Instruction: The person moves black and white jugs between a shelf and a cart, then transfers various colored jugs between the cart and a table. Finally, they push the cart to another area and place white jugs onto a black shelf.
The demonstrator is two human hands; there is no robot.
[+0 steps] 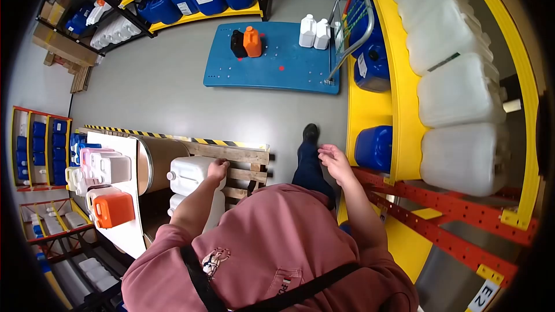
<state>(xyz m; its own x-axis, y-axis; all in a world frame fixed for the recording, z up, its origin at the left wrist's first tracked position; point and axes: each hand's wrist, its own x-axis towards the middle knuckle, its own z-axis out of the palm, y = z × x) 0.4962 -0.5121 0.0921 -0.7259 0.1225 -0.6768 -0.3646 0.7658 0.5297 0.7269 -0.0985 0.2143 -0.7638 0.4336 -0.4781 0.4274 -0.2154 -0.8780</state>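
Observation:
My left hand (218, 170) overlaps the right end of a white plastic jerrycan (189, 172) on the wooden pallet (240, 155). Its fingers are bent and partly hidden, so I cannot tell whether they grip the jerrycan. A second white jerrycan (213, 211) stands close beside the first, partly covered by my arm. My right hand (334, 159) hangs in the air near my leg, fingers loosely apart and nothing in them. Nearest to it on the right is a blue jerrycan (373, 149) on the yellow shelf (370, 112).
Ahead stands a blue platform trolley (231, 75) carrying black (237, 44) and orange (252, 42) canisters, plus two white bottles (308, 30). A cardboard drum (162, 162) and a white table (139, 237) with several containers are on the left. Red rack beams (457, 199) run along my right.

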